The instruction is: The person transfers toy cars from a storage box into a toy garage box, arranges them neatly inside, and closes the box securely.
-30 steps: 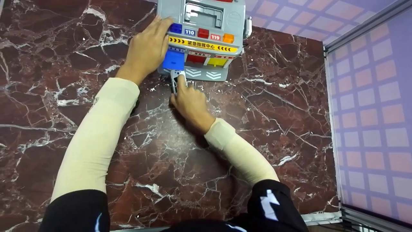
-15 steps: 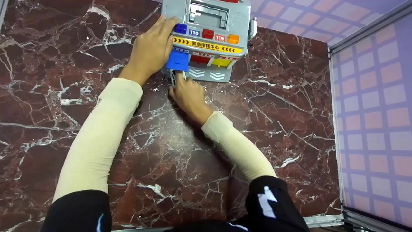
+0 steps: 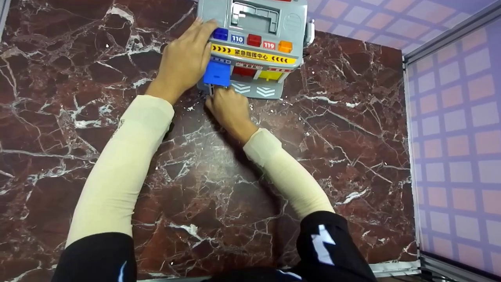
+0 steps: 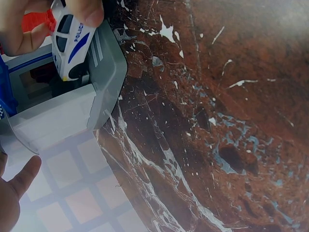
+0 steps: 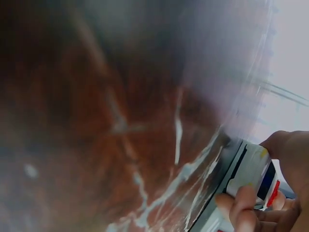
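Observation:
A grey toy emergency centre (image 3: 214, 13) stands at the table's far side. My left hand (image 3: 183, 60) rests on its left roof edge, fingers fairly straight; in the left wrist view a finger (image 4: 26, 176) points at its side wall. The blue garage door (image 3: 217, 73) is swung up. My right hand (image 3: 230, 106) pinches a white toy police car (image 4: 73, 41) at the opening beneath this door. In the head view the hand and the door hide most of the car. Its white body (image 5: 248, 170) and a red part show between my fingers in the right wrist view.
Red (image 3: 244, 71) and yellow (image 3: 271, 75) garage doors sit right of the blue one, both down. Blue, red and orange lights line the roof front. The dark red marbled table (image 3: 203, 188) ends at a checked panel (image 3: 450, 156) on the right.
My right hand has moved forward with the toy police car, towards the opening under the blue door. The left hand stays on the roof edge. The building appears slightly farther right in view.

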The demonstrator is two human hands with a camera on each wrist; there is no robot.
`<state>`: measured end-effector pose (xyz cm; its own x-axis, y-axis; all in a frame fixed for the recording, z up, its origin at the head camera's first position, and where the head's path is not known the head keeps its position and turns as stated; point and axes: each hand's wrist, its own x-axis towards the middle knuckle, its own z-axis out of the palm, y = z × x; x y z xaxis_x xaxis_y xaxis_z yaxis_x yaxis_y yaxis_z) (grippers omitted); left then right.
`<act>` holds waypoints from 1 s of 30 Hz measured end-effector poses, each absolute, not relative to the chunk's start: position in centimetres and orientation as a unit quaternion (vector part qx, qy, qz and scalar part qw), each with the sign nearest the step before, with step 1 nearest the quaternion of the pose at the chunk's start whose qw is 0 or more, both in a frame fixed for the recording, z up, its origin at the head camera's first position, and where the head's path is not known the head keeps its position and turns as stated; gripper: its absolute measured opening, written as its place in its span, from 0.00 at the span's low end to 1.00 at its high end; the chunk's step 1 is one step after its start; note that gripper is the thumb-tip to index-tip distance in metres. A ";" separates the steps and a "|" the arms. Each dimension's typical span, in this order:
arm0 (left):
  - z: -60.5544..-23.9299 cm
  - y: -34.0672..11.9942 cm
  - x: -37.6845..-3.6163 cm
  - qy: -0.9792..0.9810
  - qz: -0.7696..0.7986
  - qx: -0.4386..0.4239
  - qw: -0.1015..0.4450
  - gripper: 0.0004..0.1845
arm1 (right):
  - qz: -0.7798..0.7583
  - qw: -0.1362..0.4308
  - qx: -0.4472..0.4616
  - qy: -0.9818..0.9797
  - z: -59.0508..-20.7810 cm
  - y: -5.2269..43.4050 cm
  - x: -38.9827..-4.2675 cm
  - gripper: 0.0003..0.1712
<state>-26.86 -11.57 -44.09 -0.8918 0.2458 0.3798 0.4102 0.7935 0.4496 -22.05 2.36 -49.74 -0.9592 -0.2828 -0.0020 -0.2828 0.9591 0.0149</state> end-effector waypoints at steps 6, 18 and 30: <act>-44.0 -11.5 -26.9 -0.937 -0.266 -0.175 0.142 0.24 | 0.022 0.022 0.147 -0.989 -50.0 2.1 -22.7 0.22; -44.0 -11.6 -26.8 -0.934 -0.271 -0.173 0.156 0.24 | 0.018 0.125 0.193 -0.973 -50.4 2.4 -23.8 0.28; -44.0 -11.6 -26.9 -0.934 -0.269 -0.176 0.157 0.24 | -0.015 0.012 0.231 -0.973 -49.1 3.9 -23.9 0.31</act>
